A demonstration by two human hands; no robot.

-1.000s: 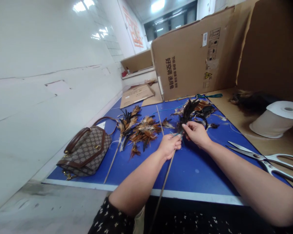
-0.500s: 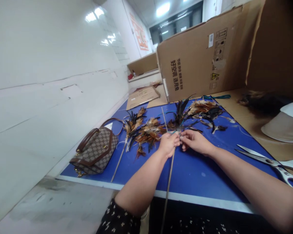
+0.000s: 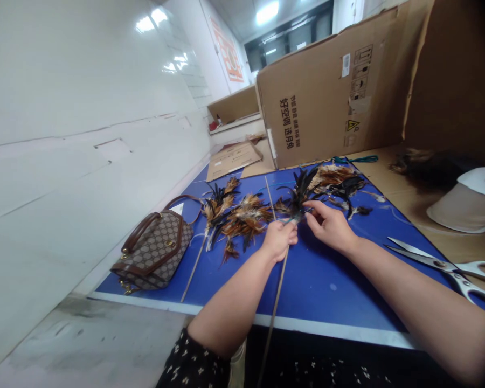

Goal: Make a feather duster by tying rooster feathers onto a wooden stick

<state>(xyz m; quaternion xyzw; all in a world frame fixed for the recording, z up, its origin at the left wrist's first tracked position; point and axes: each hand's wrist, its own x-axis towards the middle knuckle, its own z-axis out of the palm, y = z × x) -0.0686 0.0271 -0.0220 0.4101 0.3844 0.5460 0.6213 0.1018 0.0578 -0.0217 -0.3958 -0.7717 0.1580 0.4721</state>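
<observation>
My left hand (image 3: 281, 240) is closed on the lower end of a bunch of dark feathers (image 3: 301, 191), with a bit of teal cord (image 3: 286, 220) at the fingertips. My right hand (image 3: 329, 226) is at the right side of that bunch, thumb and index finger a little apart by the dark feathers. Whether a fine strand lies between them is too small to see. From beneath my left hand a thin beige strip (image 3: 281, 288) runs down past the table's front edge. Brown and black feathers lie in a left cluster (image 3: 220, 207), a middle pile (image 3: 248, 215) and a right pile (image 3: 335, 180).
Open scissors (image 3: 440, 264) lie at the right of the blue table (image 3: 335, 302). Beyond them is a white spool (image 3: 464, 202). A patterned handbag (image 3: 157, 250) sits at the left by the wall. A large cardboard box (image 3: 319, 108) stands at the back, beside flat cardboard (image 3: 234, 161).
My right hand has moved up and right, away from my left fingertips, to the side of the feathers. My left hand keeps its grip. The view has shifted slightly.
</observation>
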